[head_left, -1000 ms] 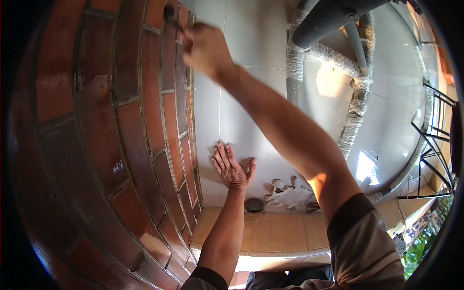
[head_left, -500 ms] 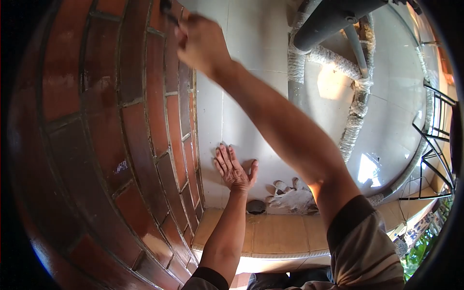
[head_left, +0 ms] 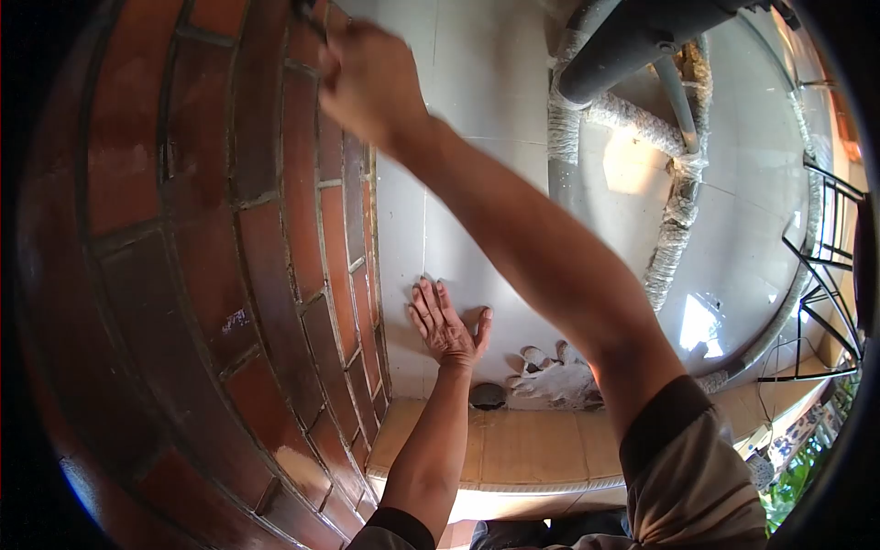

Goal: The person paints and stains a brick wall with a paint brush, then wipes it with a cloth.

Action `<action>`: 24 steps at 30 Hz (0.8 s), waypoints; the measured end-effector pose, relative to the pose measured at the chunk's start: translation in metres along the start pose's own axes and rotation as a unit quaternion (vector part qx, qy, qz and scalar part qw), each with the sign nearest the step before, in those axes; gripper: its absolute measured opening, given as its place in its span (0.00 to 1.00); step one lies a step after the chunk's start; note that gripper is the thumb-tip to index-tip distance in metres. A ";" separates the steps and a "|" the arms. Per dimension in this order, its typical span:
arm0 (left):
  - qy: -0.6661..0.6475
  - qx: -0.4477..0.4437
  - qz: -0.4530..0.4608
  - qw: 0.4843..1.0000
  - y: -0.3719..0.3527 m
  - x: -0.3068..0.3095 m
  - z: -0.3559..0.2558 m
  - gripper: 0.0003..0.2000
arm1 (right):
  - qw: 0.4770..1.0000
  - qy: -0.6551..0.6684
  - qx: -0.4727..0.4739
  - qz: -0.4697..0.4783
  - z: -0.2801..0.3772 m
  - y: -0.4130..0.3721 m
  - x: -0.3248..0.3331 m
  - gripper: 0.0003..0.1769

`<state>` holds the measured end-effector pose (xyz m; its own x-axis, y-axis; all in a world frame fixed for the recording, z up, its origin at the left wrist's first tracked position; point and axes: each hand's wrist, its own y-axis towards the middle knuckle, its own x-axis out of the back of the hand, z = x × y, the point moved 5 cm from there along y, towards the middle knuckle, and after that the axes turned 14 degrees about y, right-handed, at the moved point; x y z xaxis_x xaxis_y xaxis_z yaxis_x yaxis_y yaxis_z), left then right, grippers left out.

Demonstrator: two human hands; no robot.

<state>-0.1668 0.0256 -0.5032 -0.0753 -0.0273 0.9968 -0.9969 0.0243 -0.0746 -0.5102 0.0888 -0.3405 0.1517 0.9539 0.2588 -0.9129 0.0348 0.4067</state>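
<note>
Flat on the pale tiles (head_left: 495,220) rests my left hand (head_left: 446,326), its fingers spread apart and nothing in it. It lies near the foot of the red and brown brick wall (head_left: 261,266). Farther up, my right hand (head_left: 374,87) is closed around a slim dark-handled tool (head_left: 310,18), held against or close over the bricks at the top of the view. The tool's end is blurred and partly cut off by the frame, so I cannot tell its kind.
A round drain hole (head_left: 488,396) lies below my left hand, beside a whitish claw-shaped foot (head_left: 555,378). Wrapped pipes (head_left: 674,215) and a thick dark tube (head_left: 632,50) stand to the right. Black metal racks (head_left: 825,293) are at the far right, above a tan tiled ledge (head_left: 522,445).
My right hand has shifted slightly left and down with the dark tool. My left hand stays flat in the same place on the tiles.
</note>
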 end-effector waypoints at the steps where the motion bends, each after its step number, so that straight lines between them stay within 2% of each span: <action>1: -0.005 0.003 0.008 1.000 -0.002 -0.001 0.001 0.49 | 0.999 0.052 -0.013 0.002 0.010 -0.029 0.004 0.10; 2: -0.009 0.003 0.015 1.000 -0.003 -0.005 0.002 0.49 | 0.994 0.098 -0.037 0.032 0.018 -0.063 0.006 0.10; 3: -0.013 0.003 0.022 1.000 -0.004 -0.007 0.003 0.50 | 0.992 0.119 -0.035 0.028 0.033 -0.092 0.013 0.04; 4: -0.013 0.005 0.026 1.000 -0.004 -0.006 0.003 0.50 | 0.989 0.138 -0.030 0.035 0.043 -0.112 0.024 0.02; 7: -0.013 0.007 0.024 1.000 -0.004 -0.005 0.003 0.49 | 0.997 0.071 -0.033 0.018 0.029 -0.086 0.058 0.11; 9: -0.009 0.002 0.008 1.000 -0.001 -0.003 0.001 0.49 | 0.997 -0.027 -0.015 -0.066 -0.004 -0.019 0.058 0.08; 11: -0.005 0.001 0.002 1.000 -0.002 -0.001 0.002 0.48 | 0.989 0.053 -0.130 -0.046 -0.038 0.029 0.038 0.07; 13: -0.004 0.003 0.006 1.000 -0.002 -0.003 0.001 0.49 | 0.997 -0.009 -0.038 -0.060 -0.035 0.027 0.007 0.06; 14: -0.008 0.003 0.009 1.000 -0.001 -0.004 0.000 0.49 | 0.991 -0.002 0.067 -0.113 -0.024 0.006 0.000 0.06; 16: -0.011 0.006 0.016 1.000 -0.001 -0.003 0.002 0.49 | 0.995 0.080 0.001 -0.052 0.000 -0.050 0.003 0.03; 17: 0.049 0.005 0.125 0.991 -0.002 -0.010 0.004 0.49 | 0.992 0.125 -0.026 0.022 0.012 -0.088 0.007 0.06; 19: 0.163 -0.002 0.332 0.929 -0.007 -0.020 0.005 0.50 | 0.984 0.160 -0.024 0.074 0.039 -0.150 0.023 0.06; 20: 0.052 -0.001 0.205 0.977 -0.004 -0.015 0.002 0.48 | 0.980 0.183 -0.021 0.082 0.045 -0.164 0.034 0.05; 23: -0.019 0.014 0.006 1.000 -0.001 -0.005 0.002 0.49 | 0.999 0.041 -0.006 -0.022 -0.009 -0.135 0.052 0.04; 24: -0.015 0.010 0.008 1.000 -0.002 -0.005 0.002 0.49 | 0.997 0.017 -0.009 -0.076 -0.031 -0.100 0.054 0.07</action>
<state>-0.1649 0.0234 -0.5080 -0.0920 -0.0575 0.9941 -0.9958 0.0055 -0.0918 -0.4228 0.1461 -0.3940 0.2756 0.9470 0.1652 -0.8872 0.1844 0.4229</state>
